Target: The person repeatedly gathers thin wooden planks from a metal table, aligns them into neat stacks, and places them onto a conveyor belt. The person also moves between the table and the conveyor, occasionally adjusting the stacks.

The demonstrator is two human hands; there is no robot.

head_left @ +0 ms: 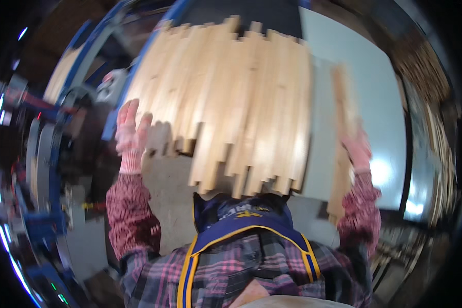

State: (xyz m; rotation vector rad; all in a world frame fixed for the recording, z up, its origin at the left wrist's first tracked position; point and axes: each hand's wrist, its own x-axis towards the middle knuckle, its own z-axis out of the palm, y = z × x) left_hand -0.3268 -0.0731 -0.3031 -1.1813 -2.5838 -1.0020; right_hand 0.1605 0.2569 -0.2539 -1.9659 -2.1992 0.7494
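Many pale wooden strips [226,92] lie side by side in front of me, their near ends uneven. At the right, my right hand [357,146], in a pink glove, grips a single wooden strip [340,174]. This strip runs lengthwise away from me, apart from the row, and its far end is blurred. Its fingers are partly smeared by motion. By the left edge of the row, my gloved left hand [131,133] is raised with the fingers apart and nothing in it; a shadow falls beside it.
A smooth pale panel [377,102] spreads on the right, with stacked wood [436,149] beyond it. Blue metal framing [143,61] borders the row on the left. Black surface [277,10] shows behind the strips. Machinery [41,154] stands farther left.
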